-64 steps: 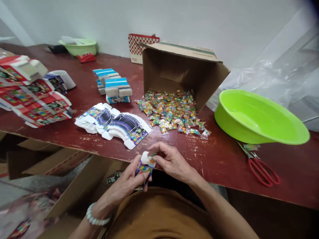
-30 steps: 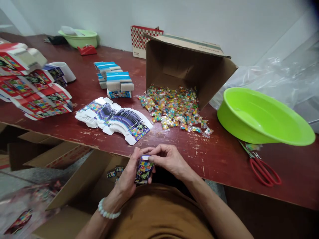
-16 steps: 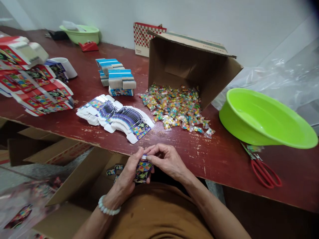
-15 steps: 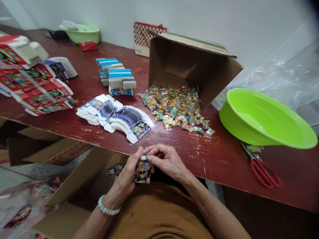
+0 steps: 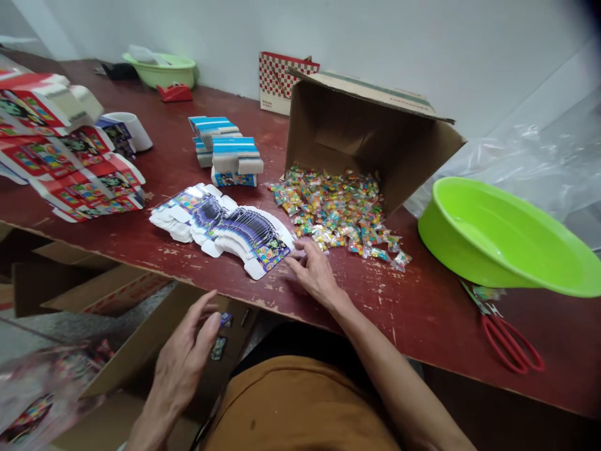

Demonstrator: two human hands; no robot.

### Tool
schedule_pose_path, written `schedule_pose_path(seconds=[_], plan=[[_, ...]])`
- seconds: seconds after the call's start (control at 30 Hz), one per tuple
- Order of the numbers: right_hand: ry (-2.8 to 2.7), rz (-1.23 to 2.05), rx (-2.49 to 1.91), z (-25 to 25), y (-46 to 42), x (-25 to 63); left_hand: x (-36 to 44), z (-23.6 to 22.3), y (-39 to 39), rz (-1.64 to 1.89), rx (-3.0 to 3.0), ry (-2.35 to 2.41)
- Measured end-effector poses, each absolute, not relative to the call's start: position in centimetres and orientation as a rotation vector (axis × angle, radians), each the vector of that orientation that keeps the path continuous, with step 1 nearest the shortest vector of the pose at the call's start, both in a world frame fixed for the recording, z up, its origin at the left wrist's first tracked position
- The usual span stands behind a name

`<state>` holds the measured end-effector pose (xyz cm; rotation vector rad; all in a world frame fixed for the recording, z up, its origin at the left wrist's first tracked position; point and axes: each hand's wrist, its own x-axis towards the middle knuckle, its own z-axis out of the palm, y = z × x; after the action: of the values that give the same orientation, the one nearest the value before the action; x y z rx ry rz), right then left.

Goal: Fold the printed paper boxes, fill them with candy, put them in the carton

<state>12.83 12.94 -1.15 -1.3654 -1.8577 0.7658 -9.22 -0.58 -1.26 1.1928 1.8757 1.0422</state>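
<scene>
My left hand [image 5: 185, 351] hovers over an open cardboard carton [image 5: 136, 332] below the table edge, with nothing in it and thumb and fingers apart. Inside that carton lie a few small printed boxes [image 5: 218, 347]. On the table, my right hand [image 5: 313, 270] reaches the near right end of a fanned stack of flat purple-and-white printed boxes [image 5: 225, 225]. Its fingertips are at the top box's corner, fingers slightly spread; whether they touch it is hard to tell. Just beyond that hand spreads a heap of small clear packets of colourful candy [image 5: 328, 210].
A cardboard box [image 5: 370, 138] on its side stands behind the packets. To the right are a green basin [image 5: 441, 244] and red-handled scissors [image 5: 511, 344]. Blue box stacks [image 5: 235, 153] and red box stacks [image 5: 89, 181] stand at left. A red tape dispenser [image 5: 174, 93] sits farther back.
The small purple box that both hands held has left them. My left hand has moved left and down over the carton; my right hand has moved forward to the fanned stack.
</scene>
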Motion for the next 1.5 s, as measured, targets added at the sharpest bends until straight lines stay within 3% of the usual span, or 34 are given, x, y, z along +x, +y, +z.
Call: schedule_pose_path(seconds=[0.17, 0.3, 0.5, 0.67, 0.77, 0.9, 1.0, 1.5], plan=[[-2.044, 0.516, -1.769, -0.9, 15.2, 11.3, -9.0, -1.5, 1.9, 0.874, 1.924, 2.363], [-2.009, 0.497, -1.865, -0.9, 14.9, 10.5, -6.8, -1.9, 6.1, 0.632, 2.262, 2.387], [-1.388, 0.885, -1.536, -2.5, 15.8, 11.5, -6.6, -2.8, 7.2, 0.569, 2.320, 2.396], [-1.232, 1.160, -1.290, -1.3, 15.0, 13.4, -6.5, -1.2, 6.3, 0.950, 2.093, 2.334], [-1.225, 1.304, -1.162, 0.6, 13.7, 14.5, -6.2, 1.3, 6.0, 1.261, 1.697, 1.947], [-1.285, 1.515, -0.927, 2.8, 11.9, 15.0, -5.0, 3.9, 5.4, 0.865, 1.043, 1.058], [-1.378, 1.547, -0.825, 3.5, 11.0, 15.0, -3.6, 4.0, 4.6, 0.628, 0.785, 0.669], [-1.146, 1.909, -0.827, 2.8, 7.8, 15.1, -0.2, 3.0, 4.3, 0.947, 0.814, 1.056]])
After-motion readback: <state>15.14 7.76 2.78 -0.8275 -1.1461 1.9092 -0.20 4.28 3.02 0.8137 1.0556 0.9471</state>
